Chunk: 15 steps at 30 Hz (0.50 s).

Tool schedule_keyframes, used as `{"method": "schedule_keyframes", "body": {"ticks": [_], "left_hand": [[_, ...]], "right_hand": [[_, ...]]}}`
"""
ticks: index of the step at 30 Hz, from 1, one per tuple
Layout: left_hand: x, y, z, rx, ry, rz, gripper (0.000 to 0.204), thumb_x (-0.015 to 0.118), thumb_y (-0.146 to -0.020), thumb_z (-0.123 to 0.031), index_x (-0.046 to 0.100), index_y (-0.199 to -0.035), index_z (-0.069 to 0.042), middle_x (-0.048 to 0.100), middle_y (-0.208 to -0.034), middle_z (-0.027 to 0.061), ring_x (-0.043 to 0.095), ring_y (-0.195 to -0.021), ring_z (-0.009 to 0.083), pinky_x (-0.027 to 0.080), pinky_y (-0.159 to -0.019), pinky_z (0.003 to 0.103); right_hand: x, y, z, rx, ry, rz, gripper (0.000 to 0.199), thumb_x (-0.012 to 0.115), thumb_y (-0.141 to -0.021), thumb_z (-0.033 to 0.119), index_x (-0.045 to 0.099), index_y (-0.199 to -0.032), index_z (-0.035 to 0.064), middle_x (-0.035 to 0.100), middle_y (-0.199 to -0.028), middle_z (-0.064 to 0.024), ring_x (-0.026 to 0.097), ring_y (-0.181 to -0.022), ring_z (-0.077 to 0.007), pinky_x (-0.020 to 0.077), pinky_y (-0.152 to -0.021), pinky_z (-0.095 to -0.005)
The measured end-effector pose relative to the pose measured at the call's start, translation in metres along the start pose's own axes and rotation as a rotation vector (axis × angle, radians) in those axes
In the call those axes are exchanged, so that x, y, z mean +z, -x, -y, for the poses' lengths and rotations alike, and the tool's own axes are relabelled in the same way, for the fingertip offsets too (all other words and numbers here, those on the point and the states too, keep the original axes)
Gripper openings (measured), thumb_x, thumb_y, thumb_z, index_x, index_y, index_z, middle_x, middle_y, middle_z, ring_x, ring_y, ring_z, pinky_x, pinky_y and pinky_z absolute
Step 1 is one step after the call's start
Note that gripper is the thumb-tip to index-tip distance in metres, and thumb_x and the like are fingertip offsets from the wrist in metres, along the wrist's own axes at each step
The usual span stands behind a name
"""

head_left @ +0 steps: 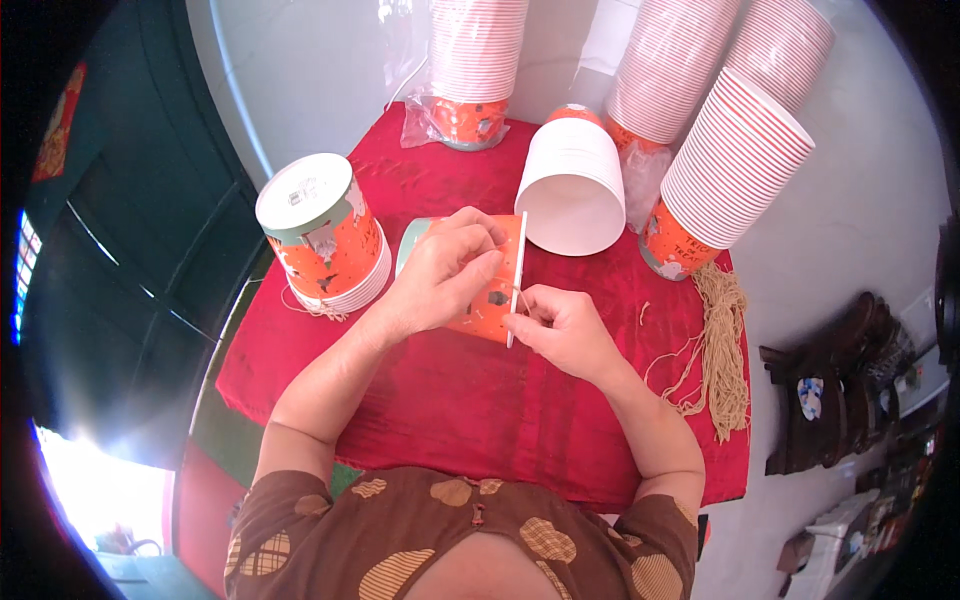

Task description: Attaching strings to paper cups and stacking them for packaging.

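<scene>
A: Beginning at the fingers, with the right hand [568, 328]?

B: Pinched at the tips on a thin tan cord [516, 291], right at the rim of the orange bucket [487, 323].

A: And with the left hand [445, 272]?

B: Laid across the orange bucket's side, with bent fingers; impossible to tell whether grasping any cord.

A: And as for the bucket itself?

B: Tipped on its side over the red-covered table [440, 410], open end to the right.

A: Farther out?

B: To the orange bucket's left, an upside-down bucket stack [335, 245]. Just beyond its rim, a white-mouthed bucket [572, 190], also lying sideways. Well to its right, a tan cord bundle [722, 350]. Behind it, tall bucket stacks [475, 50], partly wrapped in clear plastic.
</scene>
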State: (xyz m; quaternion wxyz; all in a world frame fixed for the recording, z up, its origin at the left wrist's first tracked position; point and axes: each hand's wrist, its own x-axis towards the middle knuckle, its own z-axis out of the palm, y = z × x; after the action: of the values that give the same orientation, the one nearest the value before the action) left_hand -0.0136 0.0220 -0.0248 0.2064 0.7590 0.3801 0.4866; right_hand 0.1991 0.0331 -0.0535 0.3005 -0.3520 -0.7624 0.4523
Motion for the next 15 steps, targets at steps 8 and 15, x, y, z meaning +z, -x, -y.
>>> {"method": "schedule_keyframes", "body": {"ticks": [8,15], "left_hand": [[-0.004,0.001,-0.003,0.139,0.034,-0.150,0.014,0.060,-0.092,-0.011,0.061,-0.089,0.003,0.058,-0.112,0.0167,0.059,-0.107,0.0269,0.048,-0.089,0.037],[-0.027,0.003,-0.016,0.215,-0.100,-0.565,0.022,0.058,-0.089,-0.001,0.058,-0.111,-0.001,0.047,-0.129,0.0143,0.045,-0.126,0.0240,0.034,-0.110,0.040]], "right_hand": [[0.014,0.001,-0.008,-0.077,0.002,-0.194,0.017,0.063,-0.089,0.007,0.058,-0.075,-0.0015,0.059,-0.062,-0.0013,0.048,-0.057,-0.0040,0.0396,-0.049,-0.0279],[0.010,0.000,-0.006,-0.306,-0.334,-0.310,0.008,0.057,-0.096,0.004,0.062,-0.092,-0.0010,0.061,-0.070,0.0005,0.053,-0.057,-0.0033,0.0408,-0.050,-0.0214]]}}
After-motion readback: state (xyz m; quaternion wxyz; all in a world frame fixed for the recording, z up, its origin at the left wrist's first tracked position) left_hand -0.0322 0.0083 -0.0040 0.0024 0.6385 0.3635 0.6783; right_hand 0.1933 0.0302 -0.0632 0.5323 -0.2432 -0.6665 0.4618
